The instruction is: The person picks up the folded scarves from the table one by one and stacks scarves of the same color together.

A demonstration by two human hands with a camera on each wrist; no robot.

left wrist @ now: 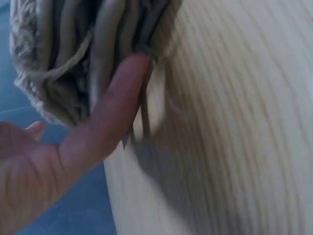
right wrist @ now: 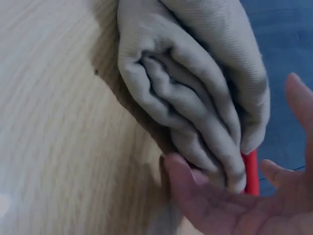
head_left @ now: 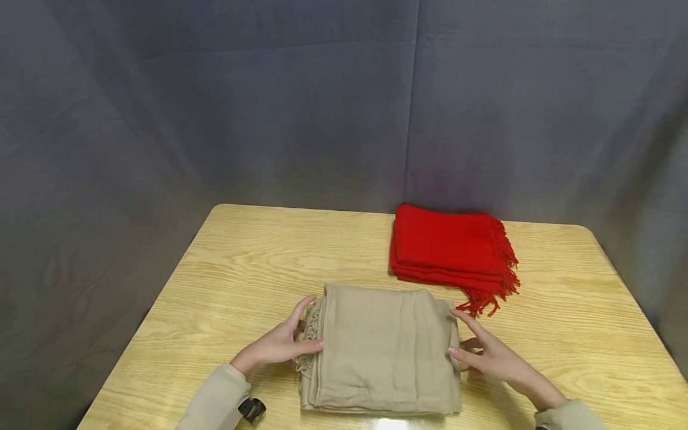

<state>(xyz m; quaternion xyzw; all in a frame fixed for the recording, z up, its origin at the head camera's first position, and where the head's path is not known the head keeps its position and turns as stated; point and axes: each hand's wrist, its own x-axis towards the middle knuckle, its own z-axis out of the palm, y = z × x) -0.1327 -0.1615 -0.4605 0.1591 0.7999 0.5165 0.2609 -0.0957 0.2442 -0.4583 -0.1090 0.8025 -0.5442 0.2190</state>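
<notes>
A folded beige scarf (head_left: 376, 346) lies on the table before me, its fringe (head_left: 310, 334) bunched along the left side. My left hand (head_left: 282, 340) is at that fringed side, thumb tip on the upper edge, forefinger stretched towards the far corner. In the left wrist view a straight finger (left wrist: 112, 107) touches the stacked layers close to the tabletop. My right hand (head_left: 491, 355) stands at the opposite side with thumb and forefinger spread along the edge. One fingertip (right wrist: 176, 166) meets the lowest layers of the scarf (right wrist: 195, 98) in the right wrist view.
A folded red scarf (head_left: 446, 245) with tasselled ends lies farther back, right of centre, its tassels reaching close to the beige one. Grey curtains (head_left: 301, 119) hang behind and beside the wooden table (head_left: 258, 251).
</notes>
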